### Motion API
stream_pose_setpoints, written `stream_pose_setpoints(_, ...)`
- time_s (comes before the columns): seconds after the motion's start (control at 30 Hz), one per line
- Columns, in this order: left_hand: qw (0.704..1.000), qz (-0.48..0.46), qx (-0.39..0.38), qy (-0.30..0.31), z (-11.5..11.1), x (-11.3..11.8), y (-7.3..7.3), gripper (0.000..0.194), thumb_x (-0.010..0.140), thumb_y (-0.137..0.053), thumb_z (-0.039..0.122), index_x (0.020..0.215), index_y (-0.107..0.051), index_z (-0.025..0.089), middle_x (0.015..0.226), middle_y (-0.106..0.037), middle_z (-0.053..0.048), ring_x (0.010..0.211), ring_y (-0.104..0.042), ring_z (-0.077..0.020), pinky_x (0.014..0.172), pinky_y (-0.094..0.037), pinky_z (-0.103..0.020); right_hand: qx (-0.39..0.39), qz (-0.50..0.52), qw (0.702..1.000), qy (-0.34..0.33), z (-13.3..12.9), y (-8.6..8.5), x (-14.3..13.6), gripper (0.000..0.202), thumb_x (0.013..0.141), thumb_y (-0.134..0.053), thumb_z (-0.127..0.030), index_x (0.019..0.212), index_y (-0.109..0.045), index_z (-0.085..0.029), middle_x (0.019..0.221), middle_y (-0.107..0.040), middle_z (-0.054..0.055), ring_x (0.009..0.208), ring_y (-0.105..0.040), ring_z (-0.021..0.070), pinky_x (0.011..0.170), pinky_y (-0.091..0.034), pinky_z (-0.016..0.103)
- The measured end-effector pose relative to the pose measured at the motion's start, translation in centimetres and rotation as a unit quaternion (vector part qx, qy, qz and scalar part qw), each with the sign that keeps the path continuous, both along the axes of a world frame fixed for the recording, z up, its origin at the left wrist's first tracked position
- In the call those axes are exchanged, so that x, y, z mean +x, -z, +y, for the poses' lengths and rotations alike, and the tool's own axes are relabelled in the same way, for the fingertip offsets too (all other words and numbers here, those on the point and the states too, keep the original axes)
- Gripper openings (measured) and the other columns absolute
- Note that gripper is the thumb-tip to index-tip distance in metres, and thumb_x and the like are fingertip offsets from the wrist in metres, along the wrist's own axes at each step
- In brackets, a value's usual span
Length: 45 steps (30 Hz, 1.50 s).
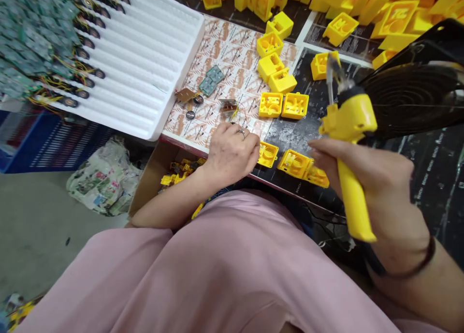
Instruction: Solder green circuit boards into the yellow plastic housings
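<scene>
My right hand (377,178) is wrapped around the handle of a yellow soldering gun (350,113); its tip is blurred and points toward the back of the bench. My left hand (234,149) rests at the table's front edge with its fingers curled, and whatever may be in them is hidden. Just beside it lies an open yellow plastic housing (268,154), partly covered by the hand. Beyond the left fingers sits a small circuit board with wires (229,106). More open housings (295,164) lie along the edge between my hands, with others (295,106) farther in.
A white ridged foam tray (145,48) at left carries piled green circuit boards (36,38) with wired round parts. Many yellow housings (263,2) crowd the back. A black fan-like guard (409,91) stands at right. Below are a cardboard box (148,178) and a blue crate (54,144).
</scene>
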State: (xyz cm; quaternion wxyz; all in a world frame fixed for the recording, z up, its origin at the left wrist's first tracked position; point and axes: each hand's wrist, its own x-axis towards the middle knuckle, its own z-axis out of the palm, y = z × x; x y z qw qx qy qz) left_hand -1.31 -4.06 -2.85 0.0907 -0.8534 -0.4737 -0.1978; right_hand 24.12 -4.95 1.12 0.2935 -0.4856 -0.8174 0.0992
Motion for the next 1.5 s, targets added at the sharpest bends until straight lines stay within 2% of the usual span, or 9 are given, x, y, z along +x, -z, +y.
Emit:
stream_pose_setpoints(0.23,0.993,-0.086,-0.080,-0.023,2.3,-4.3,-1.9,0.023,0.100,-0.049,0.030,0.104,-0.070,0.021,0.105,-0.075,-0.006,0.099,-0.067,-0.0246,0.088,-0.048,-0.040,0.076,-0.161,0.977,-0.116,8.7,2.6,-4.3,0.034,0.102,-0.053,-0.040,0.130,-0.063,-0.024,0.086,-0.070,0.007,0.084,-0.063,0.0236,0.074,-0.047,0.036)
stream_pose_setpoints(0.47,0.986,-0.050,-0.158,-0.030,7.9,-10.6,-2.8,0.022,0.093,-0.056,0.031,0.105,-0.072,0.022,0.113,-0.072,-0.008,0.101,-0.062,-0.0254,0.095,-0.048,-0.043,0.035,-0.159,0.959,-0.232,8.7,2.1,-3.1,0.039,0.101,-0.039,-0.022,0.134,-0.059,-0.027,0.086,-0.067,0.004,0.081,-0.062,0.0218,0.076,-0.051,0.036)
stream_pose_setpoints(0.7,0.967,-0.040,-0.250,0.016,14.4,-9.3,-0.6,0.039,0.082,-0.064,0.057,0.070,-0.070,0.020,0.067,-0.063,-0.001,0.075,-0.065,-0.0207,0.079,-0.050,-0.035,0.069,-0.147,0.986,-0.033,7.0,2.0,-4.3,0.036,0.096,-0.062,-0.048,0.121,-0.065,-0.023,0.087,-0.068,0.007,0.080,-0.063,0.0223,0.062,-0.041,0.030)
stream_pose_setpoints(0.8,0.959,-0.019,-0.279,0.045,15.9,-8.7,0.3,0.042,0.066,-0.077,0.063,0.063,-0.067,0.021,0.062,-0.060,0.002,0.069,-0.062,-0.0180,0.075,-0.048,-0.030,0.057,-0.197,0.977,-0.064,7.4,2.3,-6.1,0.035,0.096,-0.061,-0.047,0.119,-0.065,-0.020,0.086,-0.069,0.009,0.080,-0.065,0.0256,0.064,-0.045,0.033)
stream_pose_setpoints(0.97,0.952,-0.015,-0.300,0.062,14.6,-8.1,-1.3,0.039,0.064,-0.080,0.059,0.066,-0.068,0.021,0.063,-0.060,0.003,0.068,-0.062,-0.0164,0.071,-0.047,-0.029,0.019,-0.146,0.977,-0.151,7.1,2.1,-4.7,0.035,0.098,-0.060,-0.037,0.130,-0.057,-0.024,0.100,-0.073,0.007,0.089,-0.069,0.0247,0.078,-0.053,0.037)
stream_pose_setpoints(1.13,0.945,-0.112,-0.307,0.009,12.3,-6.8,-6.5,0.041,0.085,-0.068,0.054,0.078,-0.067,0.014,0.069,-0.065,0.001,0.066,-0.059,-0.0093,0.071,-0.047,-0.030,-0.014,-0.065,0.989,-0.130,6.2,2.6,-3.3,0.044,0.092,-0.069,-0.034,0.132,-0.055,-0.025,0.114,-0.073,0.007,0.097,-0.072,0.0264,0.082,-0.057,0.039)
stream_pose_setpoints(1.23,0.957,-0.183,-0.224,0.001,11.5,-6.6,-7.8,0.027,0.092,-0.066,0.042,0.085,-0.065,0.015,0.082,-0.071,-0.002,0.073,-0.056,-0.0080,0.075,-0.049,-0.031,-0.024,-0.026,0.995,-0.094,5.8,3.1,-3.6,0.045,0.090,-0.070,-0.036,0.132,-0.055,-0.029,0.118,-0.073,0.006,0.098,-0.073,0.0268,0.082,-0.059,0.039)
stream_pose_setpoints(1.37,0.990,-0.093,-0.101,0.038,9.9,-7.0,-4.6,0.013,0.092,-0.062,0.032,0.090,-0.066,0.019,0.094,-0.074,-0.005,0.083,-0.062,-0.0162,0.076,-0.052,-0.035,-0.051,-0.007,0.995,-0.089,5.5,3.2,-3.8,0.041,0.093,-0.068,-0.040,0.131,-0.057,-0.030,0.116,-0.074,0.005,0.092,-0.074,0.0236,0.079,-0.060,0.036)
stream_pose_setpoints(1.5,0.988,0.047,-0.103,0.103,7.2,-7.7,-0.7,0.029,0.097,-0.048,0.033,0.087,-0.071,0.018,0.095,-0.075,-0.009,0.093,-0.068,-0.0248,0.078,-0.052,-0.038,-0.034,0.001,0.991,-0.133,5.2,2.9,-3.6,0.036,0.095,-0.064,-0.027,0.130,-0.057,-0.028,0.116,-0.075,0.004,0.091,-0.075,0.0197,0.078,-0.061,0.032)
